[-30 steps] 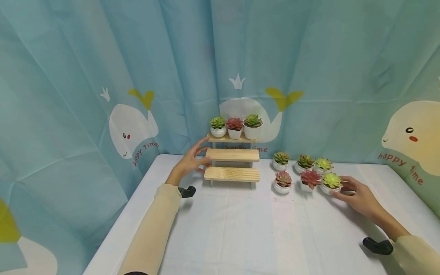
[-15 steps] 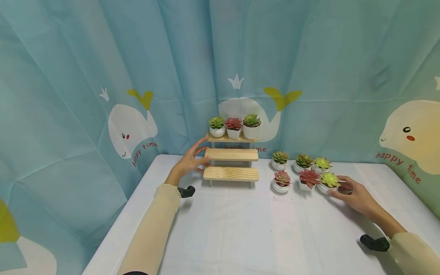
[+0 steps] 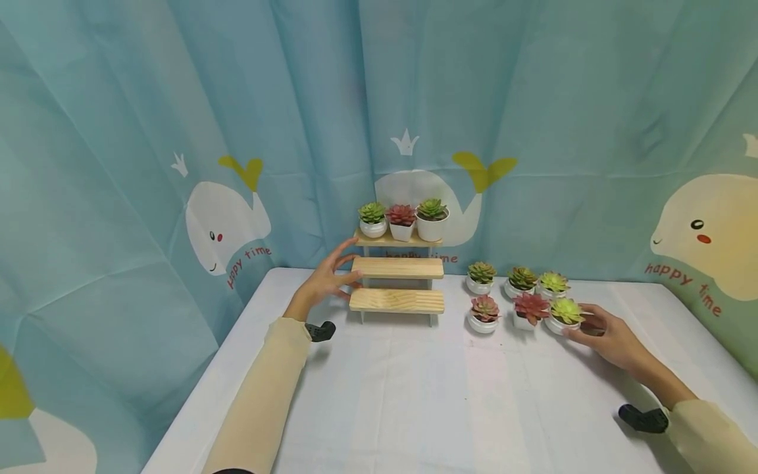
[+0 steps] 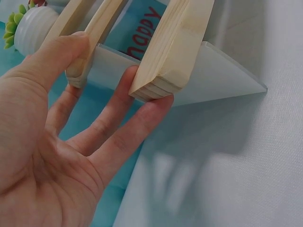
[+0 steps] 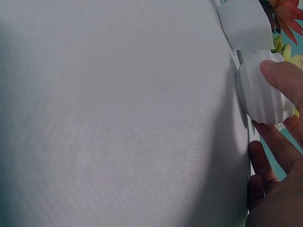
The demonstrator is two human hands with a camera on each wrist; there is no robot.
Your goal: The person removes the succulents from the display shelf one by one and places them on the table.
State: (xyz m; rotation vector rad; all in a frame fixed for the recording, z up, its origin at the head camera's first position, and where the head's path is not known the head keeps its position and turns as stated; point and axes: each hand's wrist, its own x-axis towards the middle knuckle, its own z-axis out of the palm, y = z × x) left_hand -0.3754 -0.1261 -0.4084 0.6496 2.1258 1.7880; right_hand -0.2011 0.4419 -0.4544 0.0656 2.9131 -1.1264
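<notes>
Yellow-green blazes on the front-right succulent [image 3: 566, 311], its pot [image 3: 559, 326] gleaming white! Blond grain streaks the tiered plant stand [image 3: 397, 267], sleeves [image 3: 260, 395] come in cream, and the blue-green curtain [image 3: 296, 79] parades white whales [image 3: 232, 217], mustard tails [image 3: 500, 170] and red "happy time" lettering [image 3: 668, 271]!

A three-stepped wooden shelf [image 3: 398, 267] of pale planks is stood upright on translucent side panels, and is gripped at its left end by the left hand [image 3: 322, 282]. On its top plank three succulents in white pots [image 3: 401, 224] (green, red, green) are lined up. A yellow-green succulent [image 3: 565, 315] in a round white pot (its side is seen to be ridged) is held upright by the right hand [image 3: 612, 336], well apart from the shelf and just beside a red succulent [image 3: 530, 309] in an angular white pot.
</notes>
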